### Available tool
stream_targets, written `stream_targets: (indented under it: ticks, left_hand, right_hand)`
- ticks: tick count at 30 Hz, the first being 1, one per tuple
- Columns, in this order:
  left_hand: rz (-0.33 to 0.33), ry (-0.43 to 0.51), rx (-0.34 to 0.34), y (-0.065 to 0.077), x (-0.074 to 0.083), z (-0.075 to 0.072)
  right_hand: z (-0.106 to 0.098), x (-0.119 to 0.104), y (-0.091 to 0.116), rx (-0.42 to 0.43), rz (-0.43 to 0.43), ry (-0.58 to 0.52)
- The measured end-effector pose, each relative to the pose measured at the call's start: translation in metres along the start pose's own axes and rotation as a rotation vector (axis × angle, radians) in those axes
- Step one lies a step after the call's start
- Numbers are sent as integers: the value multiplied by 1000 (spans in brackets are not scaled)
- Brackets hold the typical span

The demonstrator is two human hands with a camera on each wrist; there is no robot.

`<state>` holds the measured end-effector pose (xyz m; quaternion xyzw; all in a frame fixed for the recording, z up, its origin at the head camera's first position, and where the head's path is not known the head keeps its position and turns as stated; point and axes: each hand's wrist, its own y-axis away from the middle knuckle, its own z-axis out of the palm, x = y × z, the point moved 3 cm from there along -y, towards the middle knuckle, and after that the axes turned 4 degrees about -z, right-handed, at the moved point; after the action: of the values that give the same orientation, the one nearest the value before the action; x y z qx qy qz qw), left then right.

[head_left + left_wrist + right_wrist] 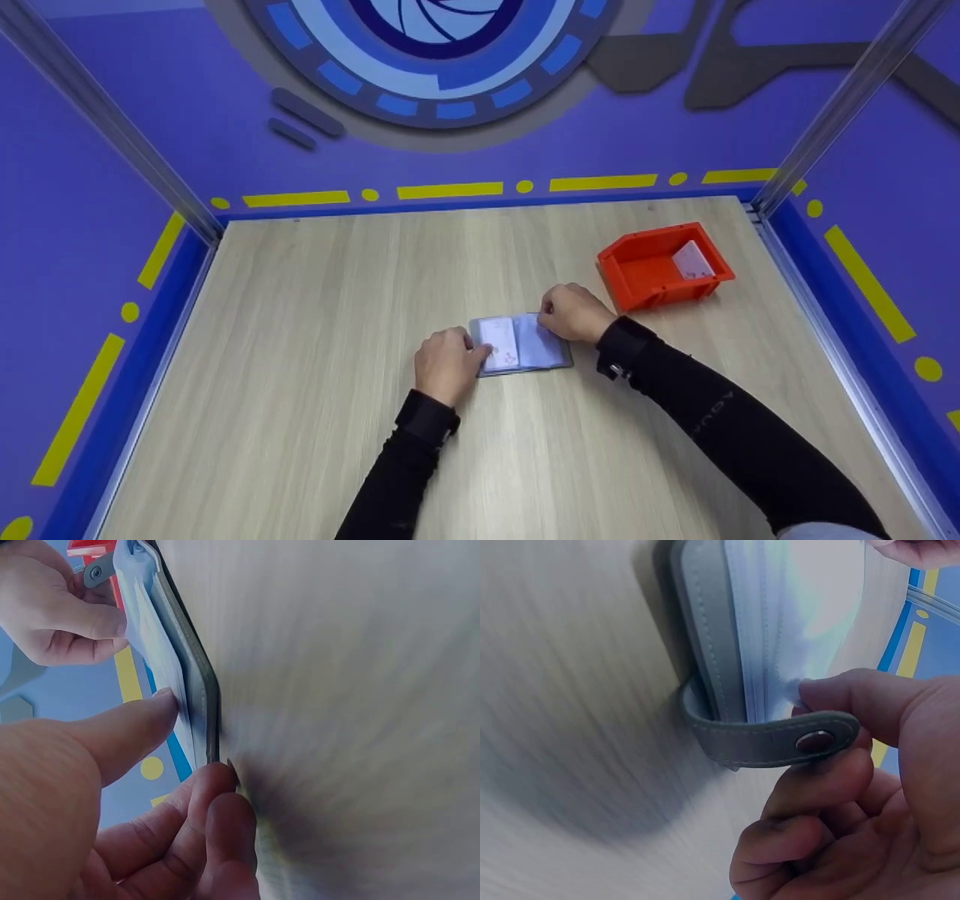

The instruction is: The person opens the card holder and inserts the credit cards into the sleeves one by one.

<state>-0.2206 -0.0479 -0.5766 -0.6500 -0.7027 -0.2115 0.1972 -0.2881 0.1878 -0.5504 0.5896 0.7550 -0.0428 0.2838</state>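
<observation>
- Standing at far L.: blue-purple wall panel [82, 187] w/ yellow dashes & dots; its foot borders pale wood-grain tabletop [315, 315].
- L. arm: black fabric sleeve [386, 480], black wristband [427, 417] at wrist.
- L. hand [448, 367]: at L. edge of grey rectangular leather-look card holder [519, 345]. Fingers curled, nearly closed; thumb on inner face, fingertips at cover edge, edge pinched betw. them.
- Card holder pos.: spread open on tabletop, betw. both hands, set slightly askew.
- White rectangular card w/ reddish marks [498, 343]: on L. half of holder, L. thumb at its edge.
- Clear plastic pocket pages [541, 346]: on R. half, stacked in layers (ref. R. wrist view).
- Grey stitched strap w/ round metal snap [765, 742]: unfastened, loops out from holder's edge, passes betw. R. thumb & index finger.
- R. hand [577, 313]: at upper R. corner of holder. Fingers curled, thumb tip on pocket pages, gap small; pages only or pages + strap gripped, can't tell.
- Red open-top plastic bin [645, 298]: on tabletop, beyond R. hand, apart from holder.
- Whitish card w/ pink marks [693, 261]: inside bin, R. end, tilted.
</observation>
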Motion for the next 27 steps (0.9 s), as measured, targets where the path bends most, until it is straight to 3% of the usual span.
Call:
stream_targets:
  ticks: [7, 14, 27]
  left_hand:
    - [-4, -12, 0, 0, 1, -1]
    - [-14, -20, -10, 1, 2, -1]
    - [0, -20, 38, 3, 8, -20]
  right_hand:
    - [-2, -3, 3, -10, 7, 2]
    - [-5, -5, 3, 1, 72, -89]
    - [-9, -18, 1, 6, 10, -201]
